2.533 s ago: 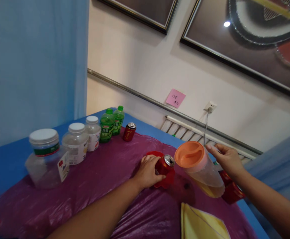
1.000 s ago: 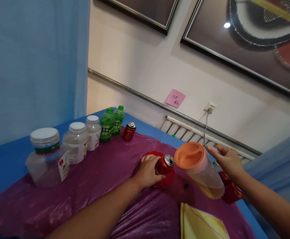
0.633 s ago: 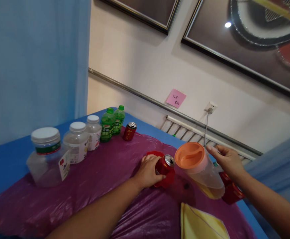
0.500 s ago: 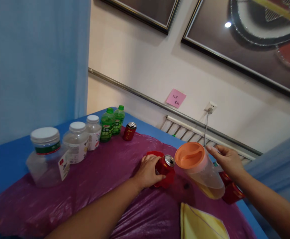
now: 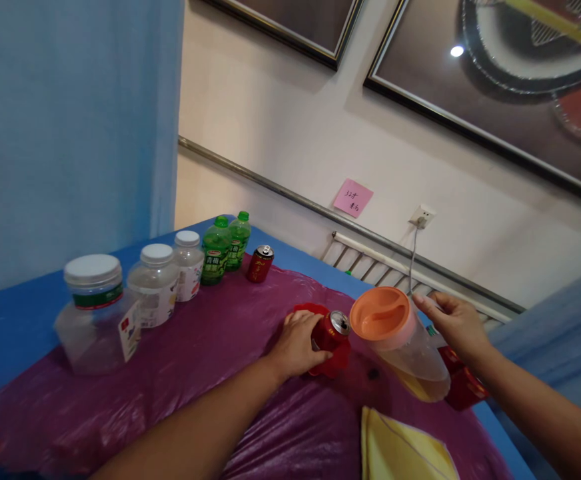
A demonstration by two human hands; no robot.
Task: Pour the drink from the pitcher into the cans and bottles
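Observation:
My left hand (image 5: 298, 345) is closed round a red can (image 5: 326, 331), which leans with its opened top toward the pitcher. Under the can lies a red scalloped dish (image 5: 340, 360). A clear pitcher (image 5: 418, 363) with an orange lid (image 5: 380, 313) hangs tilted toward the can, with yellowish liquid inside. My right hand (image 5: 453, 323) grips the pitcher by its handle, mostly hidden by the fingers. Lid and can top are close together; no stream of liquid can be made out between them.
Clear jars (image 5: 93, 333), green bottles (image 5: 215, 250) and a dark red can (image 5: 260, 263) stand in a row at the left. A yellow cloth (image 5: 403, 450) lies in front on the purple sheet (image 5: 190, 373). More red cans (image 5: 465, 390) are behind the pitcher.

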